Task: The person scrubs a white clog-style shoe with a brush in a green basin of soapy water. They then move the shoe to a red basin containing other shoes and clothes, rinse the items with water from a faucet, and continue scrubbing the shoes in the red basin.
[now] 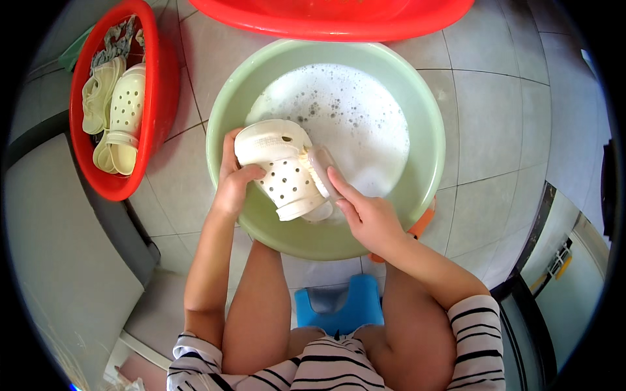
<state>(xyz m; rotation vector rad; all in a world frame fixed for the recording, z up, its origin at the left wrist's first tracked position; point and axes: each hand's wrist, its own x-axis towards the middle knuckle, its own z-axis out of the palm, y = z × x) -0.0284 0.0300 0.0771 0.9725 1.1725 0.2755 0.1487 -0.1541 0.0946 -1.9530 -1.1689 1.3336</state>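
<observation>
A white perforated clog (284, 176) is tilted over the near left part of a pale green basin (428, 105). My left hand (235, 173) grips it from its left side, thumb on the perforated upper. In my right hand (364, 205) is a scrubbing brush (323, 166) with a greyish-pink back, its pale bristles against the clog's right side. Foamy, soapy water (362, 127) fills the bottom of the basin. The clog's far side and the fingers behind it are hidden.
A red tub (164, 93) on the left holds another perforated clog (126, 105) and other pale footwear (100, 93). Another red basin (332, 29) abuts the green one at the far side. A blue plastic stool (337, 313) shows between my legs. Tiled floor (489, 122) surrounds the basin.
</observation>
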